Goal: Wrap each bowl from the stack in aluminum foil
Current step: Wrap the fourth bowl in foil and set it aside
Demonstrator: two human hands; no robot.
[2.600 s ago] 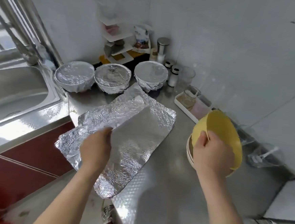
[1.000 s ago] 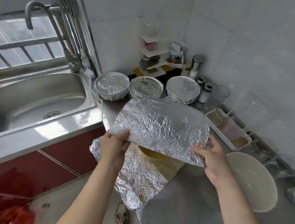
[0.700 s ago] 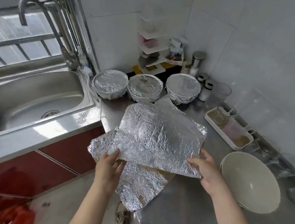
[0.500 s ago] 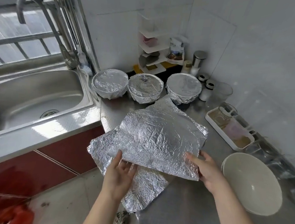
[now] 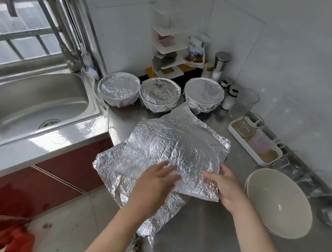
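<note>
- My left hand [image 5: 154, 186] lies flat on the top foil sheet [image 5: 175, 152], fingers straight and spread, blurred.
- My right hand [image 5: 226, 188] touches that sheet's near edge with straight fingers, gripping nothing.
- The sheet bulges over something hidden, on the counter [image 5: 202, 238] right of the sink [image 5: 34, 99], over a second foil sheet [image 5: 154, 214].
- The unwrapped bowl stack [image 5: 278, 202] stands farther right of the sink.
- Three wrapped bowls [image 5: 159, 94] sit just right of the sink's far corner.
</note>
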